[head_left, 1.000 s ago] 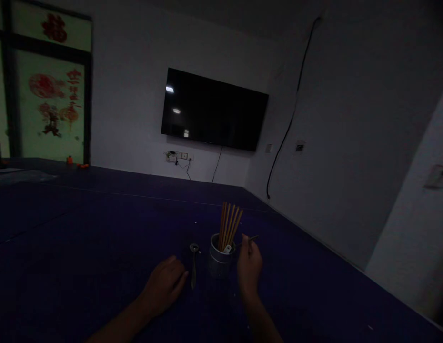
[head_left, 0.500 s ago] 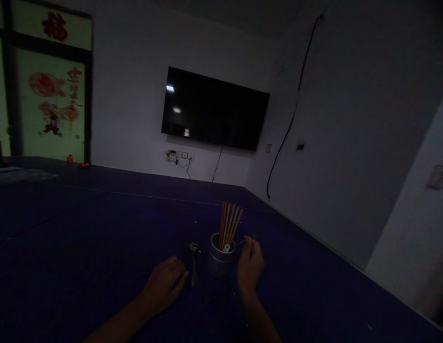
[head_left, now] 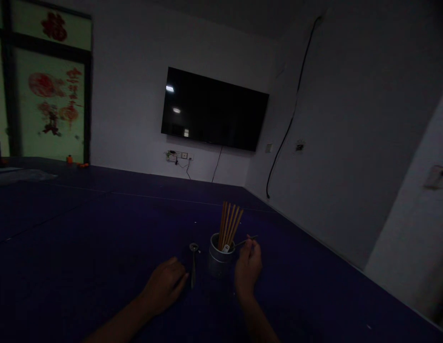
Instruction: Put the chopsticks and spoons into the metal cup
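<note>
A silver metal cup [head_left: 218, 262] stands on the dark blue table [head_left: 100, 228], with several wooden chopsticks [head_left: 228, 224] upright in it and a small white item at its rim. My right hand [head_left: 247, 269] is closed in a pinch on a thin metal utensil handle [head_left: 247, 240] that slants into the cup. My left hand [head_left: 165, 285] rests on the table left of the cup, fingers loosely curled, its fingertips beside the handle of a metal spoon [head_left: 193, 267] lying flat. The room is dim.
A black wall-mounted screen [head_left: 212, 109] hangs on the far white wall above sockets and cables. A window with red paper cuttings [head_left: 52, 95] is at the left. Small orange items [head_left: 76, 163] sit on the table's far left edge. The right wall runs close along the table.
My right hand has dropped slightly and drawn a little closer to the cup, still pinching the utensil. My left hand and the spoon stay put.
</note>
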